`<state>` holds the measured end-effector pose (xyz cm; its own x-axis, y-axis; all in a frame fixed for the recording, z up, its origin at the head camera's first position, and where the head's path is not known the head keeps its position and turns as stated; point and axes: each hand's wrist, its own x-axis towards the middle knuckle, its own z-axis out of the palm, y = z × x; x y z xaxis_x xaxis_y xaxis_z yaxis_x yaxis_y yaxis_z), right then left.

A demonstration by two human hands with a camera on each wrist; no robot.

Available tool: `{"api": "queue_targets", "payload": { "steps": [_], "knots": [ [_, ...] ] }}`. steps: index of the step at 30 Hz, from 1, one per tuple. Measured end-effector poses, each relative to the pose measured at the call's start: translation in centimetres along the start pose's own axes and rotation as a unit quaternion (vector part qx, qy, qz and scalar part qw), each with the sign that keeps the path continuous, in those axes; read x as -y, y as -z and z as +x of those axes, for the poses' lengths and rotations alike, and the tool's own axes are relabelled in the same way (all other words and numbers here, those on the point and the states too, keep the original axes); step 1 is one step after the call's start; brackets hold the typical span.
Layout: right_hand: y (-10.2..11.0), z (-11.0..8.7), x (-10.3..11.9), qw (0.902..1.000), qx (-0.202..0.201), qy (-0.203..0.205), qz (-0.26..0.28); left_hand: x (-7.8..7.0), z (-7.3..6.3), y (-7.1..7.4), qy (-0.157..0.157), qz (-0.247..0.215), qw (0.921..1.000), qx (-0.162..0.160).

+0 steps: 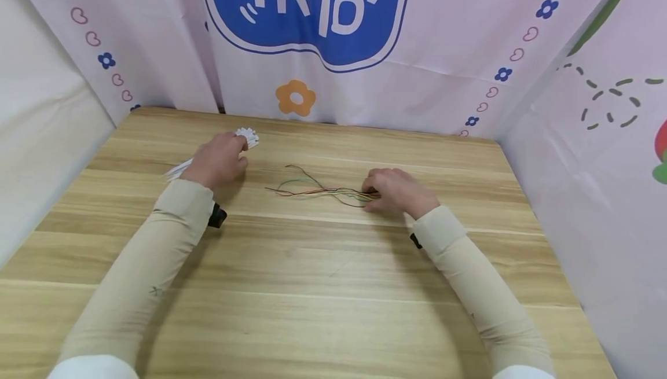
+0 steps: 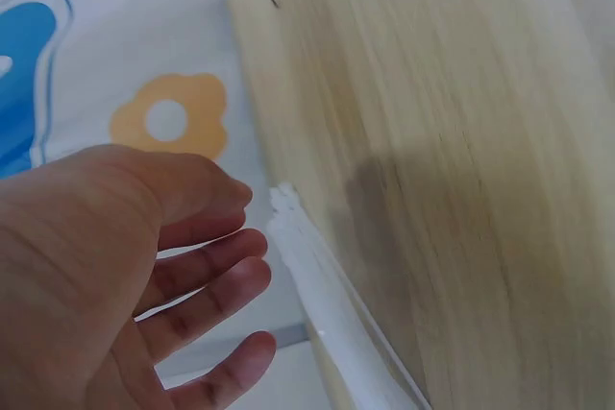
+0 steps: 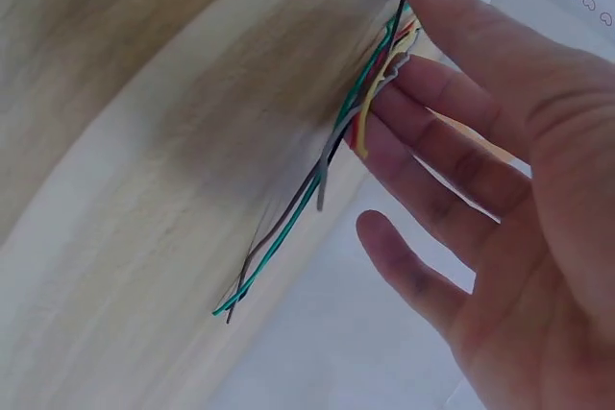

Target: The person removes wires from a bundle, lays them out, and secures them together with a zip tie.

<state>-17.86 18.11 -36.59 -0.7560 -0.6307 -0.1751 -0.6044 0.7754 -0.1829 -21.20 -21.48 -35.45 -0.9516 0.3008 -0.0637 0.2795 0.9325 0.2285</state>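
A bundle of white cable ties [image 1: 249,137] lies at the back left of the table, its fanned end pointing away. Over it is my left hand [image 1: 216,159]; in the left wrist view the loosely bent fingers [image 2: 216,309] stand beside the cable ties [image 2: 332,314] with a gap between. Right of the middle, my right hand [image 1: 398,191] straddles a loose bunch of thin coloured wires [image 1: 323,191]. The right wrist view has the wires [image 3: 332,132], green, black, red, yellow and grey, running between thumb and spread fingers [image 3: 413,276]; no firm grip shows.
The wood-grain table [image 1: 323,309] ends at a white printed cloth [image 1: 438,95] behind. More cloth [image 1: 583,176] hangs along the right side, and a pale sheet [image 1: 47,95] along the left. Dark devices sit at both wrists.
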Motion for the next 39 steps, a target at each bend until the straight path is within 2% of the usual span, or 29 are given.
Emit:
{"api": "queue_targets", "payload": {
  "steps": [8, 14, 21, 31, 39],
  "knots": [
    [-0.1, 0.4, -0.1, 0.9999, -0.005, 0.01, -0.012, 0.7, 2.2, -0.2, 0.016, 0.019, 0.9996, 0.015],
    [-0.2, 0.6, -0.1, 0.9997, -0.004, 0.012, -0.021, 0.9, 3.4, -0.7, 0.03, 0.019, 0.9994, -0.002],
    [0.0, 0.8, 0.3, 0.9992, -0.011, 0.021, -0.033, 0.9, 4.3, -0.9, 0.044, 0.024, 0.9986, -0.018],
    [0.2, 1.4, 0.3, 0.9992, -0.017, 0.033, -0.017, 0.6, 5.7, -1.3, 0.039, 0.029, 0.9985, -0.023],
    [0.1, 1.4, 0.3, 0.9995, -0.008, 0.02, -0.025, 0.4, 6.6, -1.9, 0.045, 0.047, 0.9975, -0.026]
  ]
}}
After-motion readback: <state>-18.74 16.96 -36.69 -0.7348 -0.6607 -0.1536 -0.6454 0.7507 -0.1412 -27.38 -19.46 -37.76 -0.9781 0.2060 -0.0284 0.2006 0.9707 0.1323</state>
